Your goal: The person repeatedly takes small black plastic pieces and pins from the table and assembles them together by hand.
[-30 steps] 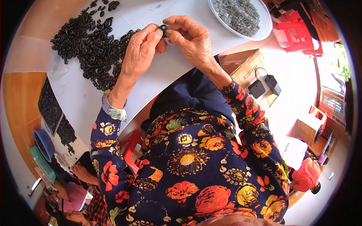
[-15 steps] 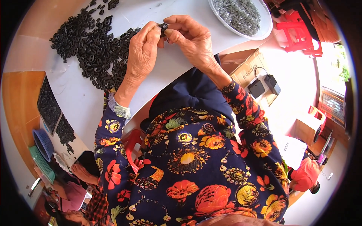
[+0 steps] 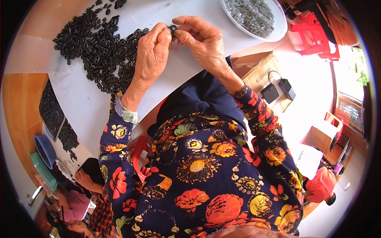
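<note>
Above the table, my left hand (image 3: 154,53) pinches a small black plastic piece (image 3: 172,29) with a hole in it. My right hand (image 3: 202,41) meets it from the other side, thumb and fingertips closed at the same piece; whether a second small part sits between them I cannot make out. A heap of similar black plastic pieces (image 3: 103,55) lies beside and partly behind my left hand. To the right of my hands is a round white bowl (image 3: 282,28) full of small clear parts (image 3: 252,18).
The white table (image 3: 73,99) curves around in front of me. At right stand a cardboard box (image 3: 264,73) with black adapters (image 3: 270,93) on it and red plastic stools (image 3: 307,37). More black pieces (image 3: 51,109), a blue basket (image 3: 44,150) and other people (image 3: 81,204) are at left.
Both hands hold nearly the same place. The black piece has turned slightly between the fingertips, and my left hand has shifted a little.
</note>
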Demonstrator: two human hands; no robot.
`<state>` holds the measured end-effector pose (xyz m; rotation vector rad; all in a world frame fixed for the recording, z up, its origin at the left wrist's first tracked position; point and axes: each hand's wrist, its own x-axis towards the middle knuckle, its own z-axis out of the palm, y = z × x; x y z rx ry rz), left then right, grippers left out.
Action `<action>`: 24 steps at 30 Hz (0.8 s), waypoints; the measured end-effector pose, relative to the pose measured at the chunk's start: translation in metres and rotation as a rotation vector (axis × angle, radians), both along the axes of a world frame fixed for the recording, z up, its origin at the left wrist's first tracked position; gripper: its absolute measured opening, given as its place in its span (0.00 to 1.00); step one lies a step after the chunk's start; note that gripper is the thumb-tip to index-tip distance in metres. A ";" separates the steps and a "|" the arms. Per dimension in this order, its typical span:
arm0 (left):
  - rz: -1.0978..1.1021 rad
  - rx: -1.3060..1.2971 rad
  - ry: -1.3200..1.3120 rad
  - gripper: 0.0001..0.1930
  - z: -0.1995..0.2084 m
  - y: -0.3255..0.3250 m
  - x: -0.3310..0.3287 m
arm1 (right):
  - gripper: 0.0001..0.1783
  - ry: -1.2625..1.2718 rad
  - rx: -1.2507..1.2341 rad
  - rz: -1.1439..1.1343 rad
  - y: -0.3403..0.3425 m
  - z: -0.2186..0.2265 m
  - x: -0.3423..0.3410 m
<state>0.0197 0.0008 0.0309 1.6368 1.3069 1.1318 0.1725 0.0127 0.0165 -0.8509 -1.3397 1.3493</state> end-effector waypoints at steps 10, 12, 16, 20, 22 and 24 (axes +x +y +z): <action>-0.035 -0.011 -0.064 0.10 -0.008 0.002 -0.005 | 0.20 -0.222 0.316 -0.016 0.005 -0.006 0.000; -0.045 -0.030 -0.063 0.10 -0.008 0.001 -0.006 | 0.18 -0.328 0.370 -0.047 0.003 0.002 0.001; -0.074 -0.069 -0.084 0.11 -0.006 -0.001 -0.003 | 0.16 -0.362 0.414 -0.023 0.006 0.001 0.004; -0.065 -0.066 -0.125 0.11 -0.007 -0.005 -0.001 | 0.15 -0.360 0.461 -0.017 0.006 0.001 0.004; -0.022 -0.091 -0.122 0.11 -0.006 -0.004 -0.001 | 0.15 -0.348 0.472 -0.006 0.007 0.001 0.004; -0.026 -0.075 -0.104 0.10 -0.005 -0.003 -0.001 | 0.14 -0.325 0.446 0.003 0.008 0.000 0.004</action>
